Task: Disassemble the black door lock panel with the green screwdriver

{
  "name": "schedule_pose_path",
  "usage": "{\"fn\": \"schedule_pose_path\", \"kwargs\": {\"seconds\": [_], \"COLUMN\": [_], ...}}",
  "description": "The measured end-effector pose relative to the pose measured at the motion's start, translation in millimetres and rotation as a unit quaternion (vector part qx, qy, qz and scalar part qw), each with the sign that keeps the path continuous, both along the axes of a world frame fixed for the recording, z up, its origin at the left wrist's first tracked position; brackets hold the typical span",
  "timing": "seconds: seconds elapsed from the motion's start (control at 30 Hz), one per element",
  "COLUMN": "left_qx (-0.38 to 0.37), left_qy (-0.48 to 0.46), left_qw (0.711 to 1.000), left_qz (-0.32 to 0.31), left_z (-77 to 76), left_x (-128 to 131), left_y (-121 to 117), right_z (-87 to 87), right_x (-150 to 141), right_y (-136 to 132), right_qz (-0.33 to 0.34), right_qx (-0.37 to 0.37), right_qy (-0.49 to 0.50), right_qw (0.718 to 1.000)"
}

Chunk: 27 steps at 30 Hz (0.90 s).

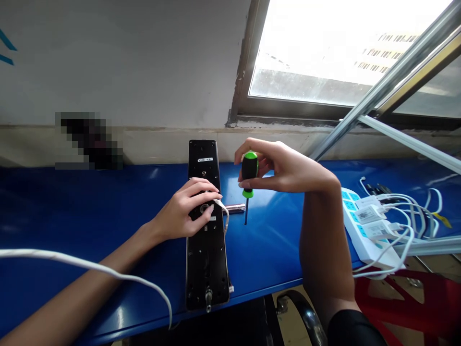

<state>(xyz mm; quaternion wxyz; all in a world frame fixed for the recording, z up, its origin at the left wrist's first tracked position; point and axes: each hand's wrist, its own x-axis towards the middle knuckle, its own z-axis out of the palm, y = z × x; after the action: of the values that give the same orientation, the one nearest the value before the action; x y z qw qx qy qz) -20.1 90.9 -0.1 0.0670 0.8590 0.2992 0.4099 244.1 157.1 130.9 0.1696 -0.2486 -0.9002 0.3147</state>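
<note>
A long black door-lock panel (pixel 206 259) lies lengthwise on the blue table (pixel 72 216), its back side up with screw holes showing. My left hand (pixel 187 209) rests on the panel's middle, fingers curled over a thin white wire (pixel 224 211) that leaves the panel's right side. My right hand (pixel 281 168) is closed on a stubby screwdriver (pixel 248 180) with a black and green handle, held upright, its tip just above the table right of the panel. A small metal cylinder (pixel 236 208) lies beside the tip.
A white power strip (pixel 363 235) with several plugged chargers and white cables sits at the table's right end. A white cable (pixel 108 271) crosses my left forearm. Aluminium rails (pixel 392 77) slant before the window. A red stool (pixel 414 298) and a chair stand below.
</note>
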Motion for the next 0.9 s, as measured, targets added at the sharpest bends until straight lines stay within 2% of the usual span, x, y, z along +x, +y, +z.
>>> {"fn": "schedule_pose_path", "kwargs": {"seconds": [0.17,0.3,0.43,0.7,0.8,0.9], "left_qx": [-0.019,-0.022,-0.048,-0.12,-0.115,-0.069], "left_qy": [-0.042,-0.047,-0.028,-0.024,-0.024,-0.022], "left_qw": [0.999,0.998,0.998,0.992,0.993,0.997], "left_qz": [-0.026,-0.041,-0.041,-0.021,-0.003,-0.001], "left_z": [-2.0,0.0,2.9,10.5,10.7,8.5], "left_x": [-10.4,-11.8,-10.5,-10.2,-7.6,-4.4], "left_y": [3.1,8.2,9.2,6.0,5.0,4.7], "right_z": [-0.2,-3.1,-8.6,-12.6,-11.2,-10.0], "right_x": [-2.0,-6.0,-10.3,-16.7,-17.8,-18.3], "right_y": [-3.0,-0.5,5.8,7.7,5.7,4.0], "right_qz": [-0.037,-0.076,-0.115,-0.148,-0.163,-0.171], "right_qx": [-0.056,-0.033,0.002,0.001,-0.008,-0.012], "right_qy": [0.148,0.221,0.254,0.285,0.3,0.306], "right_qw": [0.987,0.972,0.96,0.947,0.94,0.937]}}
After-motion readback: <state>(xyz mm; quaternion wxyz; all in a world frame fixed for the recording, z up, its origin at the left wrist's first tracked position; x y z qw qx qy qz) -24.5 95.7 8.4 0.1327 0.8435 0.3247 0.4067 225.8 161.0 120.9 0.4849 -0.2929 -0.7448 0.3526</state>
